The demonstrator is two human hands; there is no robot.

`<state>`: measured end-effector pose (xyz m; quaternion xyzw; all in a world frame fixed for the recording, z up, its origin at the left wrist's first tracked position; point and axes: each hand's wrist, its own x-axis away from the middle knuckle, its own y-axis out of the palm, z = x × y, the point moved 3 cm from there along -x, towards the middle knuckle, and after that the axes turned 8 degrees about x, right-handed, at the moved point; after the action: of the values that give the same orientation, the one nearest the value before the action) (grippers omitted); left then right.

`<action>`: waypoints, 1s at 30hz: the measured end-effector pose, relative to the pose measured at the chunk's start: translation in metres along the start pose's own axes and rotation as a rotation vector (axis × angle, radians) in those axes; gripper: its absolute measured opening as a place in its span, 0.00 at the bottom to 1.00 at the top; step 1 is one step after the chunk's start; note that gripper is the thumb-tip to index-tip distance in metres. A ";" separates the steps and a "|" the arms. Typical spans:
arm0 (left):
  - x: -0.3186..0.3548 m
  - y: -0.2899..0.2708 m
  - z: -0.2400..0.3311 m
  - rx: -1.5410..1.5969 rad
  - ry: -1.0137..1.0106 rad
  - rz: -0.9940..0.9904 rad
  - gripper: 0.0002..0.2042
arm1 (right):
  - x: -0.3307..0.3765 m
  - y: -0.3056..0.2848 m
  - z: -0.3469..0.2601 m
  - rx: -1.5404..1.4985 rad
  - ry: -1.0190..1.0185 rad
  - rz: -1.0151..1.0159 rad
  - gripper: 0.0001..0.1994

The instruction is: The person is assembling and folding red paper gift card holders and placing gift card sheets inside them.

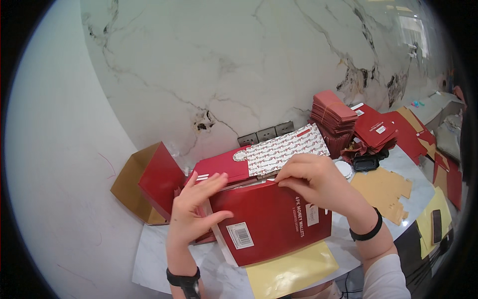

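Here: red packet [271,219], long axis crosswise, just below nearer right fingers [298,168], pinched on its upper edge; left fingers [208,186] spread

Lower edge cuts off white sleeve [386,279]; red package [269,214] hides part of yellow sheet [294,269].

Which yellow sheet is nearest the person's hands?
The yellow sheet showing just below the big red box; the other sheet lies far right, under a dark, phone-like slab.
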<state>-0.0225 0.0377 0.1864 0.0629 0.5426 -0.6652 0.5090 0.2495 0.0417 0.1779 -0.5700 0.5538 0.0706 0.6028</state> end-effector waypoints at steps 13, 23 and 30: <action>0.009 0.009 -0.025 0.584 -0.133 0.107 0.15 | -0.001 -0.013 0.004 -0.214 0.039 -0.026 0.05; 0.010 0.019 -0.023 0.483 0.083 0.229 0.10 | -0.003 -0.002 0.001 -0.263 0.007 -0.131 0.11; 0.008 0.018 -0.024 0.358 0.153 0.100 0.10 | -0.001 -0.001 0.002 -0.219 0.029 -0.215 0.08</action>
<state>-0.0242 0.0536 0.1600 0.2298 0.4491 -0.7181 0.4794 0.2510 0.0441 0.1789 -0.6892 0.4872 0.0574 0.5333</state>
